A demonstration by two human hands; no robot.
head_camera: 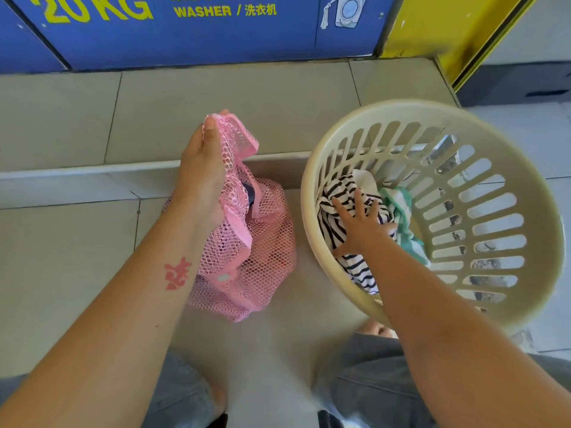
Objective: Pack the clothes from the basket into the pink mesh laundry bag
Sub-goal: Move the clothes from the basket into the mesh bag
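Note:
The pink mesh laundry bag [262, 254] sits on the tiled floor at centre, with dark and reddish cloth showing through its mesh. My left hand [204, 168] is shut on the bag's upper rim and holds it up. To the right, a cream slotted basket [494, 310] is tilted toward me. Inside it lie a black-and-white striped garment [336, 196] and a green-and-white cloth [401, 205]. My right hand [361, 223] rests flat on the striped garment, fingers spread apart.
A blue washer front [191, 32] with yellow lettering stands at the back, beside a yellow panel [438, 26] at right. A low tiled step [77, 174] crosses the floor behind the bag. My knees in grey trousers [364, 375] are at the bottom.

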